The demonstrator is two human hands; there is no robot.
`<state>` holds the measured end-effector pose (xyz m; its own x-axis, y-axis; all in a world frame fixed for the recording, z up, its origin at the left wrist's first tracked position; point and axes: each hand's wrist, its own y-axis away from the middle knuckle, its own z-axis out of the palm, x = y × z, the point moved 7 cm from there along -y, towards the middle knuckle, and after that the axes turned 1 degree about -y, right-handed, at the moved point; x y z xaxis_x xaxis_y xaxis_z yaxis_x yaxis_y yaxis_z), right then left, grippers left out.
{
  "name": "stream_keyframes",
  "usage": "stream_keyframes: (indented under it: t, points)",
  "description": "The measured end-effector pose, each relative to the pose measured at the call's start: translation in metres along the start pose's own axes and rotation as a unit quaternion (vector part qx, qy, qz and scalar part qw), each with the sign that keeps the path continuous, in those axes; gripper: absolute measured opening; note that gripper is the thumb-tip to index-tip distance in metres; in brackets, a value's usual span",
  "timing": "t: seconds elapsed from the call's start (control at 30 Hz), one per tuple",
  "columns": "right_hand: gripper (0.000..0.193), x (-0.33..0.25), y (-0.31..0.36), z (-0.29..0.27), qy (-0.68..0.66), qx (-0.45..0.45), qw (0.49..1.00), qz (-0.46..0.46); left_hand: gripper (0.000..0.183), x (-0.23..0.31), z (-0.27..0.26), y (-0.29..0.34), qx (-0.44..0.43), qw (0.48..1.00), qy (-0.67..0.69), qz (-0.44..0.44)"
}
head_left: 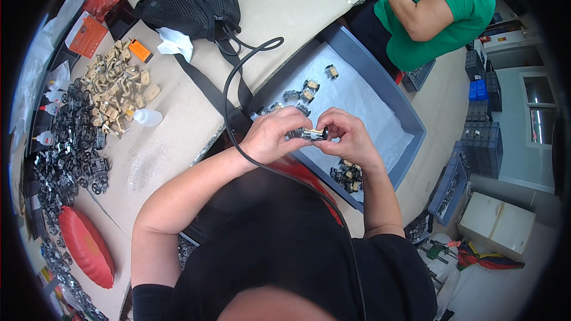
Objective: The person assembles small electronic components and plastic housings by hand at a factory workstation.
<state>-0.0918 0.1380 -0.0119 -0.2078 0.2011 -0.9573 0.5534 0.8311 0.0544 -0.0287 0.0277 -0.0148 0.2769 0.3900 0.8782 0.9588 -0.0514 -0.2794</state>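
Note:
Between my fingertips, over the near part of a grey bin (411, 104), is a small toy car (312, 135) with black wheels and a tan part. My left hand (270, 135) pinches its left end. The thumb and fingers of my right hand (352, 138) close on the right end, by a black wheel. White sheeting (363, 92) lines the bin. On it sit several similar tan-and-black toy cars (309, 90), partly behind my hands. Another cluster of toy cars (347, 176) lies near the bin's closest corner, beside my right wrist.
At left on the table lie a heap of tan parts (116, 89), a pile of black wheeled parts (74, 137), a white bottle (147, 117) and a red dish (87, 247). A black mesh bag (190, 3) is farther back. A co-worker in green (443, 21) sits far right. A black cable (228, 83) crosses my left arm.

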Motion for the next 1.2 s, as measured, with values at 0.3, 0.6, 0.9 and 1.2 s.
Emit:
stream_keyframes:
  t: [0.3, 0.6, 0.9, 1.2]
  points:
    - [0.025, -0.022, 0.008, -0.005, 0.175, 0.106, 0.965, -0.162, 0.055, -0.022, 0.001, 0.0, 0.009, 0.949, 0.278, -0.145]
    - [0.039, -0.011, 0.011, 0.004, -0.05, 0.187, 0.963, -0.189, 0.041, -0.015, -0.004, -0.001, 0.052, 0.956, 0.275, -0.087]
    - [0.036, 0.014, 0.004, 0.01, -0.183, 0.131, 0.974, -0.028, 0.036, -0.005, -0.007, -0.001, 0.058, 0.992, 0.116, 0.001]
    - [0.029, 0.069, 0.021, -0.015, -0.062, 0.094, 0.98, 0.162, 0.04, -0.024, 0.0, 0.001, 0.053, 0.977, 0.176, -0.11]
